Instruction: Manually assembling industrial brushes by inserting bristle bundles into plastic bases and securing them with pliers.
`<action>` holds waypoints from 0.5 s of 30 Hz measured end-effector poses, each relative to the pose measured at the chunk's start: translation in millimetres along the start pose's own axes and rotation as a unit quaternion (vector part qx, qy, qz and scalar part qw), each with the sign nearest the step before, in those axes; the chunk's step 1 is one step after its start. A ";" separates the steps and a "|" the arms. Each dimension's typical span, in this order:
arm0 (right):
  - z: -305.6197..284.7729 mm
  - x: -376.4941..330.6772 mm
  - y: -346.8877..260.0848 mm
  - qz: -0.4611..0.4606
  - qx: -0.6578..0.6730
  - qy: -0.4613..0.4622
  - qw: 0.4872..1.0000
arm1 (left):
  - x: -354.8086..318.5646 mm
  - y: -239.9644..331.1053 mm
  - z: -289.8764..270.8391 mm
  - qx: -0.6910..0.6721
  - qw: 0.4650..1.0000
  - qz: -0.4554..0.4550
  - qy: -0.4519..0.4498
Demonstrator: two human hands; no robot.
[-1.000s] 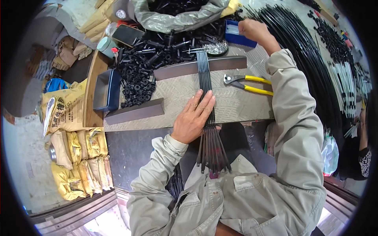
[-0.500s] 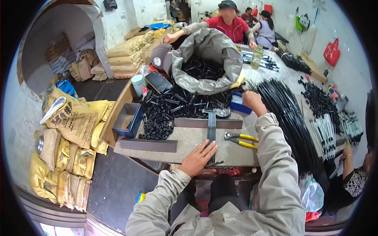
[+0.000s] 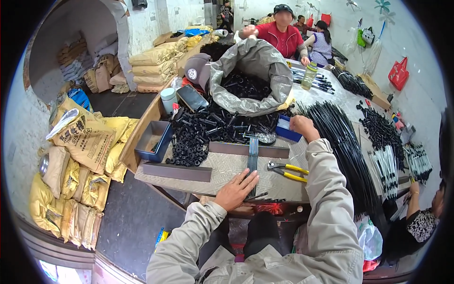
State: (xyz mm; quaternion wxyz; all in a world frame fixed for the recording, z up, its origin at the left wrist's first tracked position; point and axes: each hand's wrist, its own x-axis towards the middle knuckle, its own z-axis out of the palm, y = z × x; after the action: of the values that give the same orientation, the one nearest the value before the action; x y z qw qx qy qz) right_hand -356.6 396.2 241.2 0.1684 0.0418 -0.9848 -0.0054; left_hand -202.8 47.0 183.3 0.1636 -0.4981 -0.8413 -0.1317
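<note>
My left hand (image 3: 236, 190) lies flat with its fingers stretched over a row of thin dark rods (image 3: 253, 158). The rods run away from me across a dark metal bar (image 3: 274, 150). At their far ends is a small heap of shiny metal pieces (image 3: 265, 137). My right hand (image 3: 305, 128) is closed at the right rim of a small blue box (image 3: 289, 136) with pale contents. Its curled fingers hide whatever they may hold. Yellow-handled pliers (image 3: 289, 171) lie between my two arms.
Black plastic parts (image 3: 189, 146) pile up left of the rods, before a grey sack (image 3: 222, 102). A blue tray (image 3: 155, 142) and another metal bar (image 3: 177, 172) lie left. Long black rods (image 3: 340, 156) cover the right side. A co-worker (image 3: 281, 35) sits opposite.
The view has shifted slightly. My left hand stays on the rods and my right hand stays by the blue box. The co-worker opposite has raised one hand from the table's far side.
</note>
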 end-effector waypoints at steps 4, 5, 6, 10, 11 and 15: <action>11.0 2.3 7.5 0.004 0.033 -0.020 0.999 | 1.9 1.1 2.6 0.001 1.000 0.004 -0.002; 14.0 2.8 10.1 0.010 0.013 -0.009 1.000 | 3.4 0.6 3.4 0.006 1.000 0.007 -0.004; 15.6 2.7 15.7 -0.007 0.015 0.003 1.000 | 5.0 -0.5 2.8 0.004 1.000 0.007 -0.008; 8.9 -0.4 15.9 -0.039 0.047 0.020 0.998 | 6.4 0.1 -3.2 -0.014 1.000 0.003 -0.007; 10.0 -2.3 8.8 -0.041 0.036 0.012 0.998 | 4.9 0.1 -3.8 -0.024 1.000 -0.003 -0.009; 8.9 3.9 6.3 -0.007 0.014 -0.013 1.000 | 5.8 -1.9 1.4 0.002 1.000 0.004 -0.002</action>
State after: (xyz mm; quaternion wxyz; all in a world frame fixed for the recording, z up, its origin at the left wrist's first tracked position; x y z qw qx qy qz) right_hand -363.7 402.1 234.2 0.1545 0.0509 -0.9866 0.0068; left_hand -207.2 51.3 184.3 0.1634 -0.5013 -0.8399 -0.1286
